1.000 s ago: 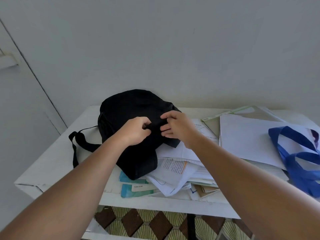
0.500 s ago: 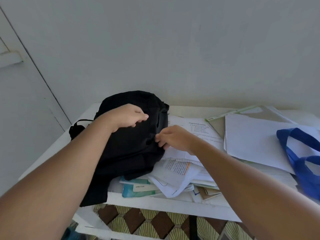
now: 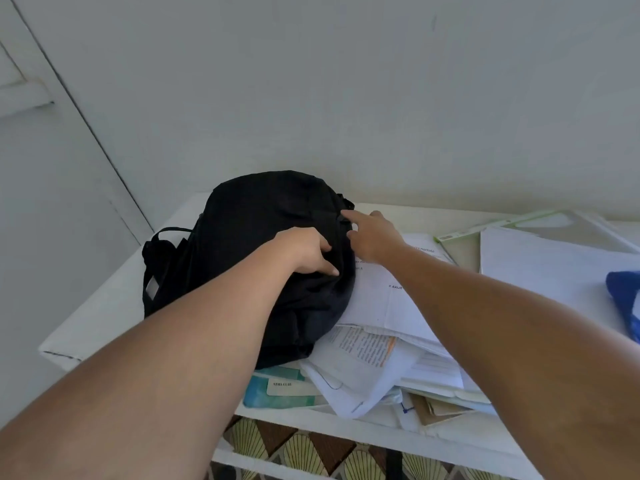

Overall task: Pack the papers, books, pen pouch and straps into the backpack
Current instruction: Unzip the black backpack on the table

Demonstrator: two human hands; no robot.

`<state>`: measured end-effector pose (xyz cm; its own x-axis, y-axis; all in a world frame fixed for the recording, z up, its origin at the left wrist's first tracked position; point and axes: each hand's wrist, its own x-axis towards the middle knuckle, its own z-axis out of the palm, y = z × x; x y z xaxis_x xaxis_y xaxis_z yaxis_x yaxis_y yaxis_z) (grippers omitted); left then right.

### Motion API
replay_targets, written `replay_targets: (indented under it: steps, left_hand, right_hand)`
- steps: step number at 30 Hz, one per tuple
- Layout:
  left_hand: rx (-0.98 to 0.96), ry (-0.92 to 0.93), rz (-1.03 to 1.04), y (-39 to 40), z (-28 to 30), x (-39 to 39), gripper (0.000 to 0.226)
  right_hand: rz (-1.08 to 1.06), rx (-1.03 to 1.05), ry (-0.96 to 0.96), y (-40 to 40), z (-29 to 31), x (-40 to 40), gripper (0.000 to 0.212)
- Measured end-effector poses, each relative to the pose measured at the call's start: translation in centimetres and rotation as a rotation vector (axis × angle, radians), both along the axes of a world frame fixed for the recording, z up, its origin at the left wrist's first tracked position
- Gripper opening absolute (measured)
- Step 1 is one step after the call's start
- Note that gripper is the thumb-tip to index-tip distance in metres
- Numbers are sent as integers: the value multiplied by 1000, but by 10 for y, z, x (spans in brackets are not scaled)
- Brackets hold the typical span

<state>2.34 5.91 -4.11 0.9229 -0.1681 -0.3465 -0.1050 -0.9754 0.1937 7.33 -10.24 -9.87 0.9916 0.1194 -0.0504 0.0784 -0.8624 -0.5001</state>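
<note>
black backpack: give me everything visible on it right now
The black backpack is soft dark fabric, slumped in a rounded heap at the left of the white table, its near edge overlapping the paper pile. Black straps trail off its left side. It looks closed. The left hand clutches its front fabric; the right hand fingers its upper right edge.

The blue strap (image 3: 625,306) was cut off by the right edge. The backpack (image 3: 263,237) hid part of the papers (image 3: 384,306) beneath it, and print on the teal book (image 3: 277,393) was too small to read.
</note>
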Motion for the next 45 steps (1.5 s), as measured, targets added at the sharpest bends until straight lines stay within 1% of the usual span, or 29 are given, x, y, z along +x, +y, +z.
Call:
replay_targets:
  steps: [4, 7, 10, 13, 16, 17, 19, 20, 21, 22, 24, 26, 28, 30, 32, 33, 35, 37, 38, 39, 41, 42, 43, 44, 45]
  left_hand:
    - [2, 2, -6, 0, -4, 2, 71]
    - [22, -21, -8, -1, -5, 1, 70]
    - [27, -27, -5, -1, -8, 1, 71]
    - [35, -41, 1, -1, -8, 0, 71]
    - [51, -22, 13, -4, -4, -4, 68]
    - [23, 12, 53, -3, -4, -3, 61]
    - [-113, 112, 187, 0, 0, 6, 41]
    - [-183, 154, 276, 2, 3, 10, 35]
    - [-242, 161, 362, 4, 7, 16, 33]
    - [-294, 130, 433, 4, 10, 22, 36]
    - [-424, 43, 545, -1, 17, 32, 47]
    - [-566, 79, 641, -11, 19, 41, 53]
    - [-652, 135, 710, -21, 14, 45, 54]
    - [-737, 161, 771, -28, 6, 51, 46]
    - [-800, 179, 811, -33, 1, 53, 26]
    - [-813, 171, 814, -33, 2, 53, 17]
    - [-835, 81, 839, -31, 3, 60, 5]
    - [-825, 3, 859, -27, 1, 66, 7]
    - [-810, 18, 840, -28, 2, 63, 6]
    - [-786, 71, 799, -30, 4, 56, 12]
    - [-654, 194, 696, -35, 8, 43, 27]
    - [-591, 234, 651, -36, 7, 41, 27]
    - [-573, 238, 618, -35, 5, 44, 24]
    - [-603, 195, 617, -34, 4, 46, 20]
    - [-631, 105, 629, -34, 4, 49, 14]
  right_hand:
    - [18, -207, 42, 13, 1, 13, 65]
    - [-2, -257, 38, 18, 0, 23, 52]
    - [-33, -218, -10, 19, -1, 26, 33]
    - [-52, -134, -157, 17, -3, 22, 15]
    - [-82, 1, -270, 14, -4, 14, 11]
    - [-87, 63, -291, 13, -4, 11, 12]
    - [-91, 187, -321, 10, -4, 6, 11]
    - [-95, 238, -330, 9, -3, 3, 11]
    - [-99, 277, -339, 8, -2, 1, 11]
    - [-104, 309, -343, 8, 0, -1, 12]
    - [-106, 362, -341, 9, 2, -2, 12]
    - [-100, 402, -340, 11, 3, -4, 11]
    - [-79, 417, -365, 13, 2, -7, 12]
    - [-65, 411, -397, 12, -1, -12, 14]
    - [-55, 387, -406, 7, -6, -17, 14]
    - [-44, 369, -414, 4, -8, -21, 14]
    - [-13, 357, -446, -3, -13, -30, 14]
    - [19, 356, -472, -6, -16, -39, 14]
    - [21, 361, -477, -7, -17, -42, 14]
    - [8, 377, -478, -7, -17, -44, 15]
    - [-19, 397, -468, -6, -15, -45, 18]
    - [-20, 388, -456, -6, -14, -46, 18]
    - [-14, 376, -447, -5, -13, -48, 17]
    - [-6, 370, -444, -5, -12, -51, 17]
    - [0, 374, -443, -5, -12, -55, 16]
